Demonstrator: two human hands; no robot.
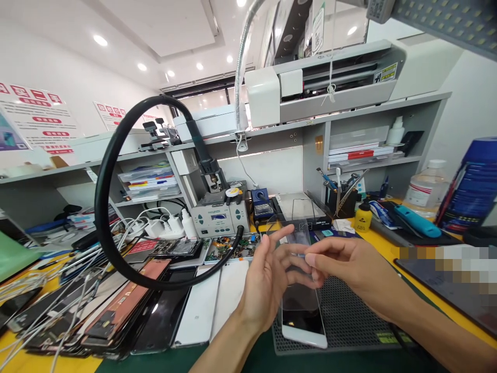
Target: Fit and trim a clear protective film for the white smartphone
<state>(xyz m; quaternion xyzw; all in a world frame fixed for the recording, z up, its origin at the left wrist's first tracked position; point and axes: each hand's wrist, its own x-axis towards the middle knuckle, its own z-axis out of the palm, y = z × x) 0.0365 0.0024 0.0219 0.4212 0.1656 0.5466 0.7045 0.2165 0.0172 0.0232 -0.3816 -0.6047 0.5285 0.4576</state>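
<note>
A white smartphone (305, 336) with a dark screen lies on a grey textured mat (349, 316), below my hands. Above it I hold up a clear film (301, 235), hard to see against the background. My left hand (266, 282) is at the film, index finger and thumb raised, other fingers curled at it. My right hand (345, 261) pinches thumb and forefinger together at the film's edge, beside the left fingertips, where a small bluish tab shows. The film's exact outline cannot be made out.
Phones and phone parts (124, 305) are stacked at left. A black hose (103, 207) loops from the grey soldering station (217, 220). Behind stand a tool holder (341, 199) and a yellow bottle (363, 217). A dark flat panel (438, 290) lies at right.
</note>
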